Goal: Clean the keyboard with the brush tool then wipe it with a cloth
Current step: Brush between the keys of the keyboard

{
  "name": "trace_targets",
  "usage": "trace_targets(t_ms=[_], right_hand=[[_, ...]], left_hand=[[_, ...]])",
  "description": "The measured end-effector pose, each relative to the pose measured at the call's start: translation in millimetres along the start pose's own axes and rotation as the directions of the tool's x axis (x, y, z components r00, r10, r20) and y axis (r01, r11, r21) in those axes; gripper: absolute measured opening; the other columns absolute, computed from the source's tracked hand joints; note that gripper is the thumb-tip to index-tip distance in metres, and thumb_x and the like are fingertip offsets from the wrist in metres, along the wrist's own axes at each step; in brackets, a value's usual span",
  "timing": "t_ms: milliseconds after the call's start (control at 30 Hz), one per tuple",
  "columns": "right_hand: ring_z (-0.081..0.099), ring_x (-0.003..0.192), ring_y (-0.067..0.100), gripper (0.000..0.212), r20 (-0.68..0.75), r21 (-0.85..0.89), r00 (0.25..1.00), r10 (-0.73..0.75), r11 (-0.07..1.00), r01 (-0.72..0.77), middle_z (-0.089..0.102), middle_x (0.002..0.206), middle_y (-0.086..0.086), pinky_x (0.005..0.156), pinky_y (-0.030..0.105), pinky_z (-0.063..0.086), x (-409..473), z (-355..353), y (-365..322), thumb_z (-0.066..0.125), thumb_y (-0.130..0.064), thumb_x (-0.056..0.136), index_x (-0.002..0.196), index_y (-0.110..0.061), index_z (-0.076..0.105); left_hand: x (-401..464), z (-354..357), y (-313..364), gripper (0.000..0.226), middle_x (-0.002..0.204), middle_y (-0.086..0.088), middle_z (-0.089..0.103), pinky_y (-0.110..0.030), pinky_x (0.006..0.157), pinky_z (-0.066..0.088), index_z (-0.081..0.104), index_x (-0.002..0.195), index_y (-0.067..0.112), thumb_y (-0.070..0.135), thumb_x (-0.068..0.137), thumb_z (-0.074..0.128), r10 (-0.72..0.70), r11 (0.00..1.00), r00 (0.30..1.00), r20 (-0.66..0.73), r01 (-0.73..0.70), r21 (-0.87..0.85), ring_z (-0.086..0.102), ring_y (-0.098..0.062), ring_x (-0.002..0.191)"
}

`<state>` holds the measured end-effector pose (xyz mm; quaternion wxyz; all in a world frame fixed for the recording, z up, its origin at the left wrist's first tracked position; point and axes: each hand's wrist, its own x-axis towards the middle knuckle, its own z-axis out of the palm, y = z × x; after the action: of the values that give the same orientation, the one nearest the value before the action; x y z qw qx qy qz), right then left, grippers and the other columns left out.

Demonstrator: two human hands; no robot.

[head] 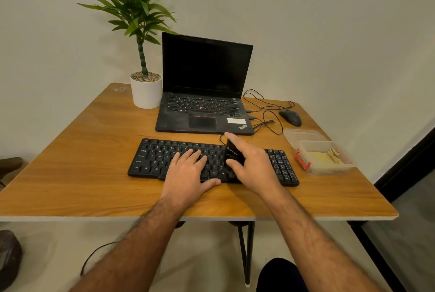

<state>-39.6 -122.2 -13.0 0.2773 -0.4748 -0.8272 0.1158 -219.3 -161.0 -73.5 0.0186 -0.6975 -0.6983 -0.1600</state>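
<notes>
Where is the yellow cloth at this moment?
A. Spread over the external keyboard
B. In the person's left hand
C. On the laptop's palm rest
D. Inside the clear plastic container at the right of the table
D: the yellow cloth lies inside the clear plastic container near the table's right edge, while the left hand rests flat on the keyboard and the right hand grips the black brush tool.

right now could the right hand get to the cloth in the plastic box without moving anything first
Probably not freely: the right hand grips the black brush tool over the keyboard, so it is occupied. The path itself looks free: the plastic box sits open just to its right, with the yellow cloth exposed.
</notes>
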Motion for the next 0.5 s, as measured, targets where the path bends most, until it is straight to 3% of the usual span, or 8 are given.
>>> trace_targets(t_ms=[200,333,500], right_hand=[[0.053,0.124,0.011,0.067,0.062,0.063,0.997,-0.046,0.997,0.042,0.057,0.138,-0.006,0.107,0.031,0.044,-9,-5,-2,0.067,-0.021,0.09,0.147,-0.042,0.037],[0.054,0.121,0.01,0.068,0.155,-0.025,0.988,-0.027,0.999,0.032,0.058,0.136,-0.008,0.103,0.026,0.044,-6,-26,2,0.07,-0.019,0.088,0.145,-0.042,0.04],[0.047,0.122,0.001,0.071,0.075,0.168,0.997,0.007,0.986,-0.02,0.052,0.142,-0.007,0.105,0.033,0.047,3,-12,-11,0.07,-0.016,0.089,0.147,-0.041,0.038]], left_hand=[[0,1,-1,0.087,0.161,0.002,0.03,-0.042,0.125,0.007,0.034,0.153,0.025,0.081,0.086,0.037,0.005,1.0,1.0,-0.003,-0.005,0.006,0.018,-0.016,0.151],[1,2,-1,0.087,0.161,0.002,0.03,-0.042,0.125,0.007,0.034,0.153,0.025,0.081,0.086,0.036,0.006,1.0,1.0,0.001,-0.006,0.004,0.018,-0.017,0.151],[0,0,-1,0.085,0.162,0.002,0.029,-0.043,0.125,0.007,0.034,0.153,0.025,0.079,0.087,0.037,0.008,1.0,1.0,0.005,-0.008,-0.003,0.017,-0.017,0.151]])
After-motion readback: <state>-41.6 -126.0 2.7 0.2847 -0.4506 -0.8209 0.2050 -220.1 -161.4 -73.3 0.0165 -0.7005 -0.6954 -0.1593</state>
